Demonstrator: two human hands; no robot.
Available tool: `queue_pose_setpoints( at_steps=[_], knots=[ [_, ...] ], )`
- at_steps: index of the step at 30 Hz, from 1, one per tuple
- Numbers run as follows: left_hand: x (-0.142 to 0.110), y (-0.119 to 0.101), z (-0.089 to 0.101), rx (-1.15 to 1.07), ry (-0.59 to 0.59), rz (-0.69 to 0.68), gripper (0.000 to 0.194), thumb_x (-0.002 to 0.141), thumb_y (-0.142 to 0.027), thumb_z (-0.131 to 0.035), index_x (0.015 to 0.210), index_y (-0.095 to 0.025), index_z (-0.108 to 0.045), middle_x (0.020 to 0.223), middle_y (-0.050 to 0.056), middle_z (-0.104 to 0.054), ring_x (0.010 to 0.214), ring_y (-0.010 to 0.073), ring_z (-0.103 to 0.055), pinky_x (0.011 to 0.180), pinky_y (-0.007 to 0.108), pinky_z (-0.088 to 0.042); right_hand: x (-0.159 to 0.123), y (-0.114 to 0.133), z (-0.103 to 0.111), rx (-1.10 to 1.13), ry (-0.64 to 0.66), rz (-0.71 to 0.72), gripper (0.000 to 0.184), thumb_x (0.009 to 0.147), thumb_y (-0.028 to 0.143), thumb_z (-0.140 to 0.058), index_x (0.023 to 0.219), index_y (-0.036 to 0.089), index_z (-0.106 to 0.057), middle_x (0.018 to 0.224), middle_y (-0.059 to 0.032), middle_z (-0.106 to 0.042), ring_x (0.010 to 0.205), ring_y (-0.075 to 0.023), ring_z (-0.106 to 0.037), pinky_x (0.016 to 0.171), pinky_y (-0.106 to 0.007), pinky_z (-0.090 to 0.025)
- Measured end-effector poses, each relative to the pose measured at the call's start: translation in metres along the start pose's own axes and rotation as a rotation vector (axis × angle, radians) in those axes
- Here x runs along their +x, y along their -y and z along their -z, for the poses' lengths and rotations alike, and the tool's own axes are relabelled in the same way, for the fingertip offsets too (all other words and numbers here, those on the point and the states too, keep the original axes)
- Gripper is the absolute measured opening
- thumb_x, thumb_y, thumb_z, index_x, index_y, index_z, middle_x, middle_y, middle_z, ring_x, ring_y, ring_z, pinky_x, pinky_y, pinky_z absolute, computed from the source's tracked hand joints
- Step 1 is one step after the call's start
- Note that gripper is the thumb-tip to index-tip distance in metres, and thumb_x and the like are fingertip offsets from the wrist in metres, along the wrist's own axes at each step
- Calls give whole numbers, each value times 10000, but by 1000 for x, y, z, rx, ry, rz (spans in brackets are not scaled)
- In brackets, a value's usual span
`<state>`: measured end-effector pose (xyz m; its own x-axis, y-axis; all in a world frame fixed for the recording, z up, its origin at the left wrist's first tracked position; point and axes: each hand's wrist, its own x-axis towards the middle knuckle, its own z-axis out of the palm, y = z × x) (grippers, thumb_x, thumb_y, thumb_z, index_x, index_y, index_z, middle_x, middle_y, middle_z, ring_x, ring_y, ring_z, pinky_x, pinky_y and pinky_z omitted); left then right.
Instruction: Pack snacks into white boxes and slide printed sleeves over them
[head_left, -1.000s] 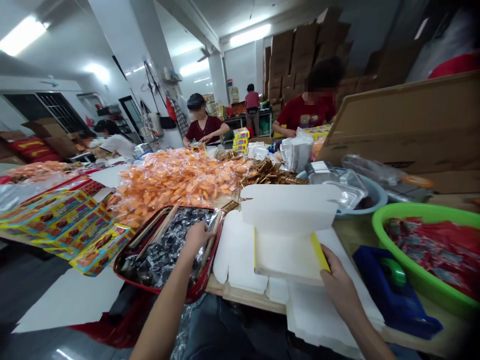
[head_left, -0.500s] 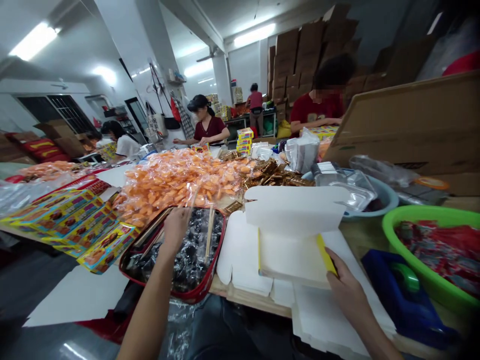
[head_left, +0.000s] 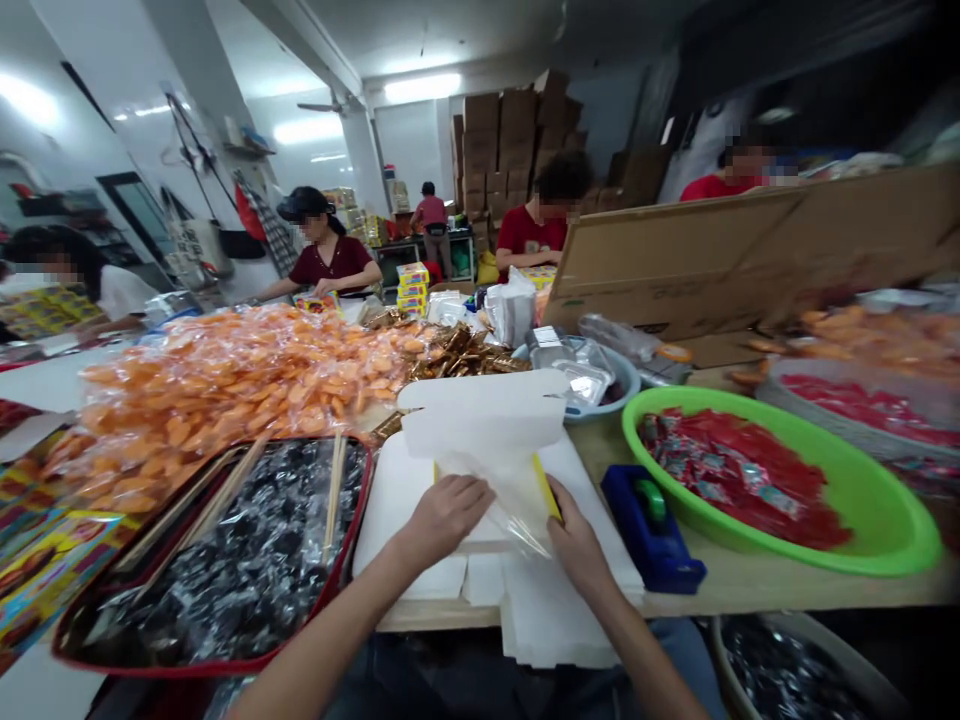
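An open cardboard box point(head_left: 484, 425), white inside with yellow side edges, lies in front of me on white flat cartons point(head_left: 390, 515). My right hand point(head_left: 576, 535) is closed on its right side wall, thumb and fingers at the yellow edge. Over the tray of the box, my left hand point(head_left: 450, 515) has its fingers curled on a clear plastic packet point(head_left: 517, 500). What the packet contains is hard to make out; thin pale lines show at its lower end. To the left stands a red-rimmed case point(head_left: 366, 500) of dark wrapped pieces, with wooden sticks point(head_left: 334, 495) lying on them.
Orange wrapped pieces point(head_left: 225, 390) are heaped behind the case, brown-gold packets point(head_left: 472, 350) beside them. At right are a blue tape dispenser point(head_left: 652, 530), a green basin point(head_left: 892, 535) of red packets and a large carton point(head_left: 675, 260). Printed yellow boxes point(head_left: 60, 570) lie left. Several co-workers sit beyond.
My left hand has moved right, from above the case to the open box, bringing the clear packet. My right hand still grips the box side. The view has turned right.
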<state>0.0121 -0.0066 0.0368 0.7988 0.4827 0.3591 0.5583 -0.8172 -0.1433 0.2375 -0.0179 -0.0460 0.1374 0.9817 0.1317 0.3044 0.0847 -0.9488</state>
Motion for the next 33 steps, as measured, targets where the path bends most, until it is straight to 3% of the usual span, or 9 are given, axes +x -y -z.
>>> queue_pose_setpoints(
  at_steps=[5, 7, 9, 11, 13, 16, 20, 27, 33],
  knots=[
    [8, 8, -40, 16, 330, 31, 232, 908, -142, -416, 1033, -128, -612, 942, 105, -665, 920, 199, -618, 810, 335, -502, 0, -1, 3, 76, 50, 7, 551, 816, 395, -428, 1303, 138, -416, 1355, -116, -457, 1249, -209, -425, 1071, -376, -317],
    [7, 10, -45, -27, 408, 15, 235, 898, -141, -442, 1060, -128, -612, 1017, 108, -663, 985, 198, -610, 861, 323, -488, 10, 3, 12, 50, -12, 39, 483, 849, 451, -428, 1228, 155, -475, 1253, -122, -545, 1139, -217, -524, 964, -358, -432],
    [4, 11, -45, -78, 441, 25, 292, 889, -215, -495, 1155, -129, -580, 1173, 124, -618, 1116, 211, -559, 947, 324, -452, 33, 10, 29, -166, -158, 138, 388, 879, 446, -406, 1105, 159, -535, 1072, -110, -626, 958, -209, -600, 802, -323, -502],
    [0, 12, -41, -114, 413, 48, 453, 859, -350, -549, 1257, -137, -513, 1306, 125, -534, 1225, 236, -477, 1023, 353, -400, 70, 19, 52, -516, -330, 279, 318, 903, 400, -377, 986, 157, -564, 918, -87, -631, 826, -193, -591, 717, -302, -491],
    [-5, 12, -34, -120, 337, 73, 547, 827, -430, -572, 1297, -167, -480, 1354, 103, -491, 1262, 245, -438, 1056, 388, -373, 114, 27, 76, -660, -400, 330, 263, 895, 338, -400, 917, 154, -586, 898, -91, -607, 857, -208, -547, 790, -327, -445],
    [-18, 14, -20, -92, 185, 94, 440, 847, -388, -556, 1252, -217, -528, 1334, 66, -517, 1245, 221, -464, 1049, 394, -393, 178, 33, 100, -832, -432, 359, 206, 868, 259, -447, 922, 154, -617, 944, -103, -592, 918, -236, -497, 804, -341, -390],
    [-45, 25, -1, -54, -21, 109, 353, 876, -315, -527, 1227, -287, -547, 1314, 21, -541, 1202, 171, -511, 1027, 312, -423, 232, 24, 107, -1047, -427, 392, 174, 842, 175, -481, 924, 145, -632, 973, -125, -591, 932, -259, -468, 726, -331, -329],
    [-100, 53, 21, -50, -97, 289, 328, 861, -331, -538, 1185, -326, -584, 1275, -22, -576, 1071, 142, -609, 939, 174, -461, 249, 11, 105, -1237, -338, 529, 189, 861, 107, -432, 798, 128, -609, 833, -109, -615, 814, -224, -482, 685, -323, -267],
    [-119, 68, 13, -97, -120, 363, 358, 875, -347, -495, 1229, -354, -550, 1294, -38, -557, 1072, 140, -608, 929, 189, -456, 233, 22, 109, -1252, -333, 592, 173, 862, 106, -429, 804, 133, -589, 867, -115, -597, 837, -228, -462, 691, -323, -259]
  ],
)
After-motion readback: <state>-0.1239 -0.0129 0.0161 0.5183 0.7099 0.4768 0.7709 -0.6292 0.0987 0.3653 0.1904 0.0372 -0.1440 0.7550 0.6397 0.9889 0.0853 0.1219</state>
